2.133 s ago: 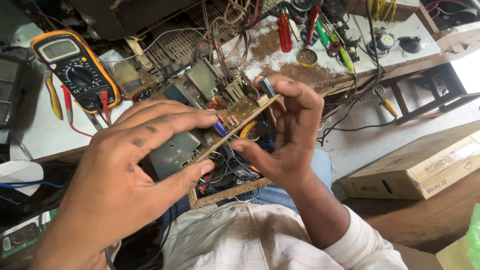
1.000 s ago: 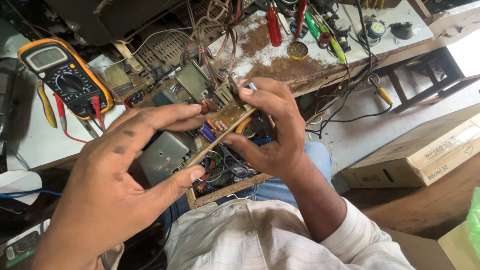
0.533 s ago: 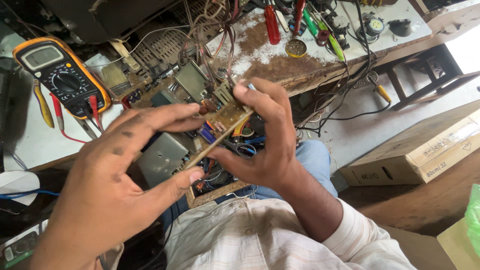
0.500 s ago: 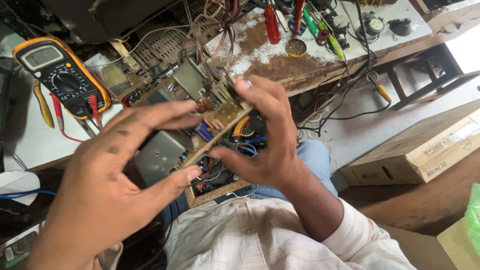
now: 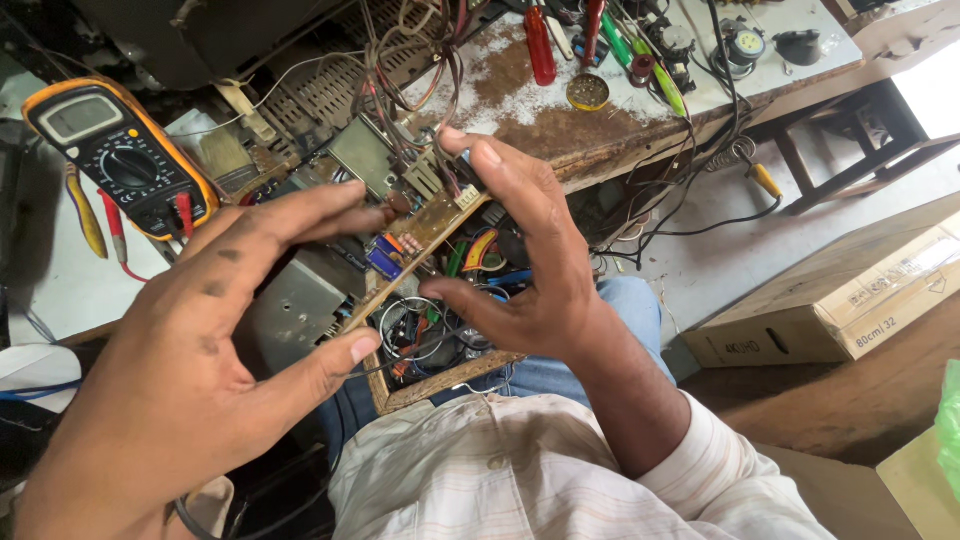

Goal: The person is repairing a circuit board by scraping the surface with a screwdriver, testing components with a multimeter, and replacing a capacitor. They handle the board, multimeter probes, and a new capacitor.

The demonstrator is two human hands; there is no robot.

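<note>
You held the small circuit board (image 5: 420, 235) edge-on between both hands, just above the open chassis (image 5: 440, 340) that lay across your lap. Your left hand (image 5: 190, 370) was spread, its index finger along the board's upper edge and its thumb tip pressed at the lower corner. Your right hand (image 5: 530, 270) grasped the board's far end, fingers curled over the top near the white connector, thumb beneath. Neither hand was clenched; both gripped by the fingertips alone.

To do this well, you needed to keep pressure on the board's edges, clear of the blue capacitor (image 5: 383, 262) and the other parts standing on its face. The wires (image 5: 480, 250) running from the board into the chassis looked short, so the tilt had to stay gentle to spare the solder joints.

Compared with half a second earlier, your right-hand fingers had slid further over the board's upper end and your thumb sat lower beneath it. The multimeter (image 5: 120, 160), well left of the chassis, lay unchanged on the bench.
</note>
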